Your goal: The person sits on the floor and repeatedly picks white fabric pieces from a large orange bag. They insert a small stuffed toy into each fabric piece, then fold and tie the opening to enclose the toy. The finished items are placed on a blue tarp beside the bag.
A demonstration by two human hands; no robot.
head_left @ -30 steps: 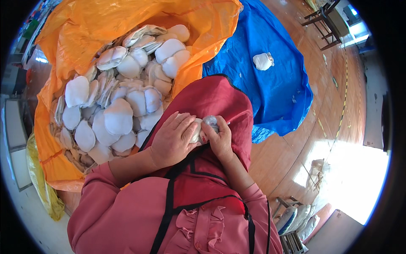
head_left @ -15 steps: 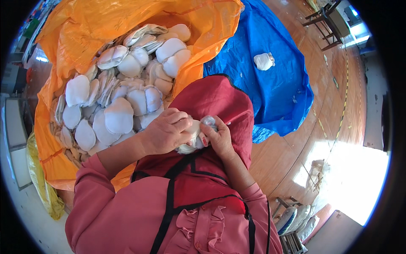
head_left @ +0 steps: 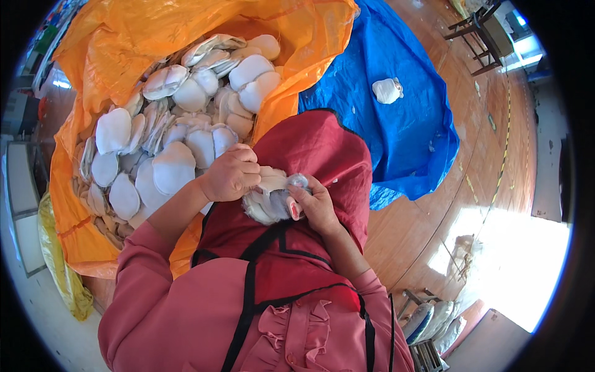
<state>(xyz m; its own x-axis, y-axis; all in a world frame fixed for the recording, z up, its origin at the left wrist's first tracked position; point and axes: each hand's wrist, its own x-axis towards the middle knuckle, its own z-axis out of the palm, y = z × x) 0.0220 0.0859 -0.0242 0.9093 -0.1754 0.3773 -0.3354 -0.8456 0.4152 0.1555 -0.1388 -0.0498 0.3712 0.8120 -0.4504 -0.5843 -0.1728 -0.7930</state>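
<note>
Over my lap, my left hand (head_left: 232, 174) is closed in a pinch on the edge of a soft off-white fluffy pad (head_left: 268, 203). My right hand (head_left: 317, 206) grips the other side of the pad, fingers bent around it. A small shiny greyish-clear bundle (head_left: 298, 181) shows at my right fingertips; what it is I cannot make out. Beside my right thumb is a small red-and-white piece (head_left: 295, 209). To the left, an orange sack (head_left: 99, 37) stands open with a heap of white rounded pads (head_left: 174, 168) inside.
A blue sheet or sack (head_left: 409, 149) lies ahead on the right, with one small white bundle (head_left: 388, 90) on it. A wooden chair (head_left: 483, 34) stands at the far right. Yellow sacking (head_left: 59, 266) lies at left. Stacked cushions (head_left: 437, 322) sit low at right.
My left hand has moved left and slightly down, away from my right hand. The pad between them is stretched wider and shows more of its fluffy side.
</note>
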